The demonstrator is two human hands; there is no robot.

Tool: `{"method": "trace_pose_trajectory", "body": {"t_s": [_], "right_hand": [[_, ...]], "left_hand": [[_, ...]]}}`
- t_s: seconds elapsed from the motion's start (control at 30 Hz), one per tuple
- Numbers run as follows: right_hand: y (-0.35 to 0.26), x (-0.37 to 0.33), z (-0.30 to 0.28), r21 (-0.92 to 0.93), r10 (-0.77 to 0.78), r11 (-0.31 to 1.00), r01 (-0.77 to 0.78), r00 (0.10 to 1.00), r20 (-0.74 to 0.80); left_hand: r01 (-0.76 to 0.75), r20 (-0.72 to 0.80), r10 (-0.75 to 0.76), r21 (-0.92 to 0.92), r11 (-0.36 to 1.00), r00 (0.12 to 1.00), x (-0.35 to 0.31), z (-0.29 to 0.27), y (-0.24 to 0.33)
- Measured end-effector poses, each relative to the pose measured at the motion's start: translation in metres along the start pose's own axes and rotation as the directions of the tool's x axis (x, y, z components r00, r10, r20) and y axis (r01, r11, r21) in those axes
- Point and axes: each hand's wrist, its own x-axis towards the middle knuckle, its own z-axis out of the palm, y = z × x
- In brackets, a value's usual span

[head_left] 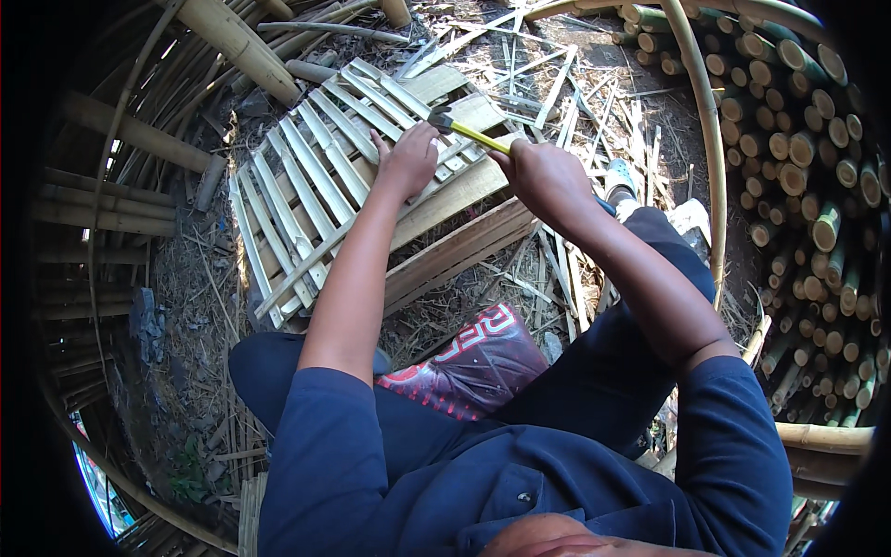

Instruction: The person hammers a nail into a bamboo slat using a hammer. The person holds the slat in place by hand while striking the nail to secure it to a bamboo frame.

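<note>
Slatted panel (pixel 330 151), left of upper centre, lying on a low wooden bench (pixel 455 204) before the person (pixel 520 492) whom I view remotely from above. Largest in my field is the littered ground (pixel 186 390), strewn with straw and chips. At the right, I see a tall stack of bamboo poles (pixel 794 178), their round cut ends exposed; at the upper left, a thick pole (pixel 237 46) slants down toward the panel's far side. Next in size are the legs (pixel 594 362), in dark blue trousers, bent and parted on the near side of the bench. Broad planks form the bench, its near side exposed below the panel. Pale slats make up the panel, set side by side with gaps; a long strip (pixel 320 252) crosses their near ends. Loose split strips (pixel 555 88) lie beyond the bench and to its right. Between the legs lies a dark red printed piece (pixel 492 371), sack or cloth, I cannot tell which. Above the panel's right part is a yellow-handled hammer (pixel 483 139). Right hand (pixel 546 174): wrapped around the handle's near end. Left hand (pixel 408 160): at the panel's right part, fingers curled, thumb apart; whether they pinch anything I cannot tell. Smallest, the dark hammer head (pixel 440 119) lies just beside the left fingertips.
</note>
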Motion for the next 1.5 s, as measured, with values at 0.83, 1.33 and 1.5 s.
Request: {"method": "trace_pose_trajectory", "body": {"t_s": [0.83, 1.33, 1.5], "right_hand": [[0.005, 0.003, 0.009, -0.009, 0.039, 0.999, -0.038, 0.999, 0.028], [0.010, -0.002, 0.020, -0.050, -0.061, 0.997, 0.058, 0.995, -0.074], [-0.003, -0.003, 0.003, -0.046, -0.003, 0.999, 0.002, 0.999, -0.039]], "left_hand": [[-0.228, -0.256, 0.171, -0.211, 0.951, 0.951, 0.013, 0.021, -0.008], [-0.184, -0.297, 0.134, -0.148, 0.972, 0.945, 0.007, 0.020, -0.006], [-0.185, -0.278, 0.133, -0.167, 0.969, 0.951, 0.010, 0.015, -0.008]]}}
